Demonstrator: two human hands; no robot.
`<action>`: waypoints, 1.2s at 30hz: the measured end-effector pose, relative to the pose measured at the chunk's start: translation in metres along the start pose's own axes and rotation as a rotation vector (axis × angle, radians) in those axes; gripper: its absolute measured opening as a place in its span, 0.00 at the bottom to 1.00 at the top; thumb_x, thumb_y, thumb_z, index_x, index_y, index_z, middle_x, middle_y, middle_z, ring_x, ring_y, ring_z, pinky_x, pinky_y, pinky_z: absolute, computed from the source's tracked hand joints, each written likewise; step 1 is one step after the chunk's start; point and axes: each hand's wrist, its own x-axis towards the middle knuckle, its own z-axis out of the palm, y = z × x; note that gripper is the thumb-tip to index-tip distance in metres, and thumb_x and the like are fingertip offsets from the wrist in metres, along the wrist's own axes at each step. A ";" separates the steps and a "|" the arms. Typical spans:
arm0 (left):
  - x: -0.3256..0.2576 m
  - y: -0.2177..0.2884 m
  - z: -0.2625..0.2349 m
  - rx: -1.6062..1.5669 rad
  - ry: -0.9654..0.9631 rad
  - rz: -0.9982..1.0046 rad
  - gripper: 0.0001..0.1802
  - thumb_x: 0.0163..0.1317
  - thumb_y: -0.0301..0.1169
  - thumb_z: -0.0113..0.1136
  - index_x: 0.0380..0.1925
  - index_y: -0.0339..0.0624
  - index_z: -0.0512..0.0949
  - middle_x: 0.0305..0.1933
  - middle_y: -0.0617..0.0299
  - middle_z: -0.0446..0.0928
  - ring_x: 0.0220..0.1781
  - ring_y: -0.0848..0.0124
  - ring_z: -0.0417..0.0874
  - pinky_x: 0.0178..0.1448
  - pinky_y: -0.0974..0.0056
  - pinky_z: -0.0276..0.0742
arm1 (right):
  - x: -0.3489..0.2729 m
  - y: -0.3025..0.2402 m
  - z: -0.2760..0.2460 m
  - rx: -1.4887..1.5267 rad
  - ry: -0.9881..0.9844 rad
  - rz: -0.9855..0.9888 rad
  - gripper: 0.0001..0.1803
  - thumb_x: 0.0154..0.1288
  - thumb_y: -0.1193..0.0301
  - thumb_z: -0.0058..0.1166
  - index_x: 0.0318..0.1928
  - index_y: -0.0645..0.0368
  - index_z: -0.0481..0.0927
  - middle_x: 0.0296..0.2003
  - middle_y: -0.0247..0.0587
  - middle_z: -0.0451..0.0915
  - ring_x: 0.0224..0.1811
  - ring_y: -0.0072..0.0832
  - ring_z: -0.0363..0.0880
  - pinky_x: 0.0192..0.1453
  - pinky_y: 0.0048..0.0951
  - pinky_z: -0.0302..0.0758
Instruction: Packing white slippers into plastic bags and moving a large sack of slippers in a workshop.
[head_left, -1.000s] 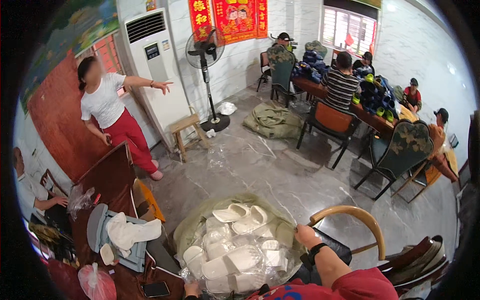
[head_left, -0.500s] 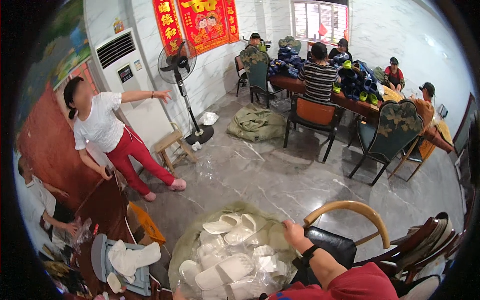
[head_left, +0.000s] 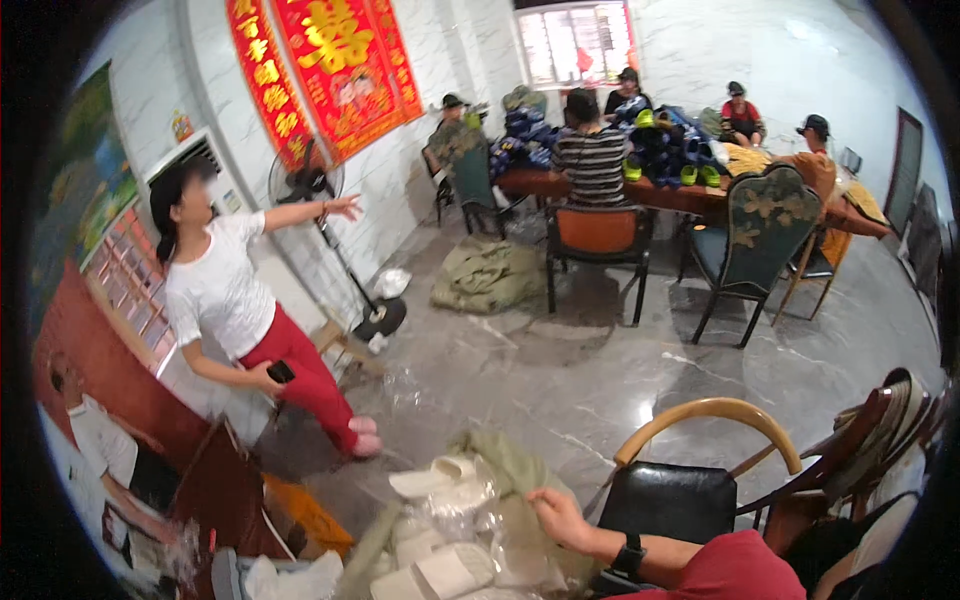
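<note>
In front of me at the bottom, an olive-green cloth sack (head_left: pixel 515 465) gapes around several cream slippers (head_left: pixel 455 567), some in clear plastic. My right hand (head_left: pixel 562 520), with a black watch (head_left: pixel 629 555) on its wrist, reaches in from the lower right. Its fingers are closed at the sack's right rim, pinching the cloth. Of my left hand nothing shows.
Right of the sack stands a black-seated chair (head_left: pixel 668 500) with a curved wooden back. A person in red trousers (head_left: pixel 310 365) points rightward, phone in hand. An orange crate (head_left: pixel 305 515) is at lower left. Farther off, people sit around a table (head_left: pixel 660 197) piled with dark and lime-green shoes.
The view has tilted up, so the sack sits lower in it. The person in red trousers appears closer, arm still stretched out. My right hand has shifted inward with the sack's rim.
</note>
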 end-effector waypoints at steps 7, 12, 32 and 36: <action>0.007 -0.045 0.037 -0.340 -0.058 -0.066 0.25 0.58 0.37 0.57 0.51 0.34 0.69 0.49 0.44 0.72 0.52 0.49 0.71 0.58 0.50 0.65 | 0.025 0.032 0.050 -0.185 -0.070 -0.283 0.12 0.65 0.74 0.41 0.45 0.62 0.75 0.33 0.38 0.77 0.38 0.23 0.74 0.43 0.26 0.71; 0.009 -0.072 0.061 -0.545 -0.175 -0.266 0.25 0.58 0.37 0.57 0.52 0.34 0.69 0.49 0.44 0.73 0.52 0.49 0.71 0.58 0.50 0.65 | 0.080 0.007 0.144 -0.134 -0.228 -0.373 0.12 0.64 0.74 0.41 0.45 0.63 0.74 0.39 0.42 0.78 0.44 0.26 0.73 0.50 0.28 0.70; 0.014 -0.009 0.074 -1.084 -0.399 -0.817 0.26 0.57 0.35 0.58 0.54 0.34 0.68 0.49 0.45 0.73 0.51 0.49 0.72 0.57 0.52 0.67 | -0.006 0.058 -0.049 -1.007 -0.073 0.079 0.21 0.61 0.55 0.49 0.49 0.55 0.73 0.36 0.56 0.80 0.40 0.50 0.78 0.42 0.45 0.74; 0.016 0.018 0.063 -0.921 -0.363 -0.654 0.27 0.56 0.34 0.59 0.55 0.34 0.67 0.49 0.45 0.73 0.51 0.50 0.73 0.57 0.53 0.67 | -0.018 0.072 -0.089 -1.136 -0.355 0.062 0.18 0.58 0.56 0.50 0.40 0.56 0.76 0.30 0.53 0.80 0.35 0.51 0.79 0.38 0.49 0.73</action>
